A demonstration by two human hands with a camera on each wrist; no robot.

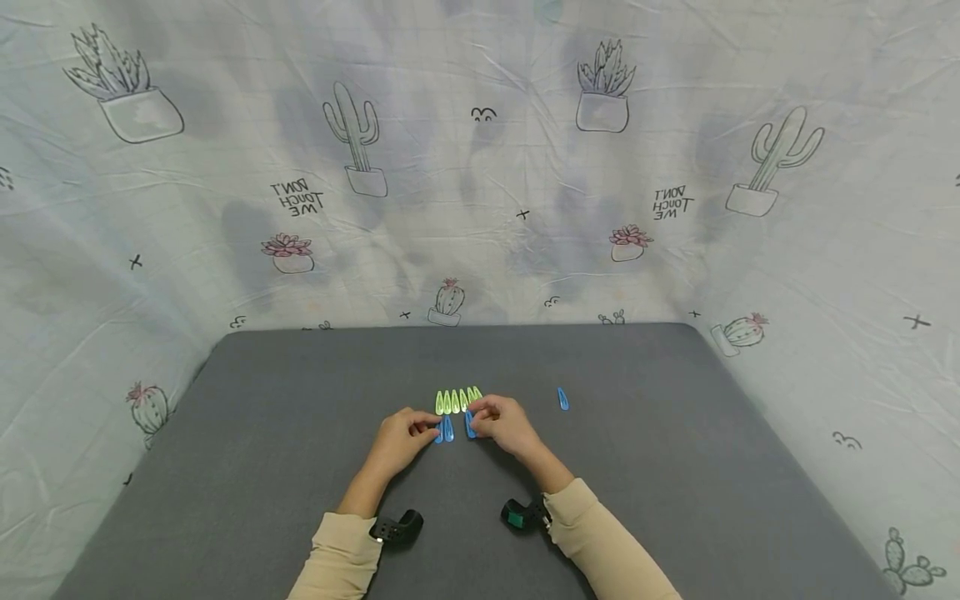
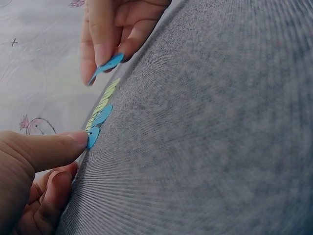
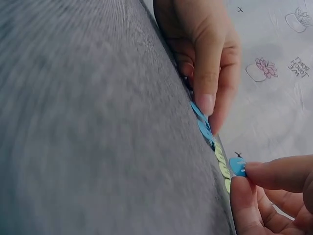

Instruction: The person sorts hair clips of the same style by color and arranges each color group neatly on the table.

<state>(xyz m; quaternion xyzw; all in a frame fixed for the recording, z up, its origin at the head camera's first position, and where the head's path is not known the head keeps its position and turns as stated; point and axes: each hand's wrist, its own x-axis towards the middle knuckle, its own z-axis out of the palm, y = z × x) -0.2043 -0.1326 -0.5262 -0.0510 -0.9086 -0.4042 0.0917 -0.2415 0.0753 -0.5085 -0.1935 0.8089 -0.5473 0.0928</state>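
Note:
Between its thumb and fingertips, my right hand (image 1: 506, 423) pinches a blue snap hair clip (image 1: 470, 425), seen raised off the cloth in the left wrist view. My left hand (image 1: 400, 435) has thumb and forefinger on the leftmost blue hair clip (image 2: 93, 137), lying on the grey surface. Beside that one lies a second blue hair clip (image 1: 448, 429). Just behind them runs a row of several light-green hair clips (image 1: 454, 402), standing side by side; its right end is partly covered by my right hand in the head view.
A single blue hair clip (image 1: 563, 399) lies apart to the right on the grey-covered table (image 1: 300, 392). Black bands with devices (image 1: 525, 515) sit on both wrists. A white curtain (image 1: 465, 167) printed with cacti encloses the table's back and sides.

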